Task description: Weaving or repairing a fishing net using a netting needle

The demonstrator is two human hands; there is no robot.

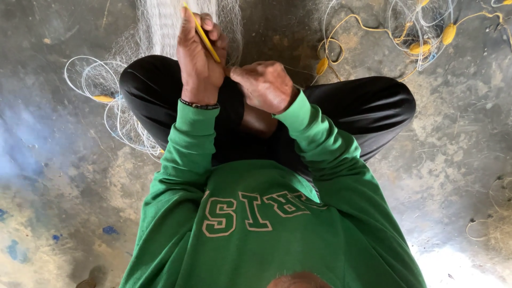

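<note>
1. A fine white net (pixel 160 26) is seen at 12 o'clock, draped over the knee.
2. A thin yellow needle (pixel 205 40) is pinched by the left hand (pixel 198 58).
3. The right hand (pixel 264 85) is closed in a fist on mesh, just beside it.
4. The net is judged light, limp and snag-prone; a taut strand is best gripped.

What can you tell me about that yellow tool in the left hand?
The yellow tool is a thin, flat, pointed strip, plastic by the look of it, like a netting needle. It runs slantwise from upper left to lower right, and the fingers of the left hand pinch its middle, so only its two ends show. It is held up over the pale, fine-meshed fishing net that drapes across the knee. The right hand sits close beside it, closed in a fist, not touching it. Whether twine is wound on it cannot be seen.
</note>
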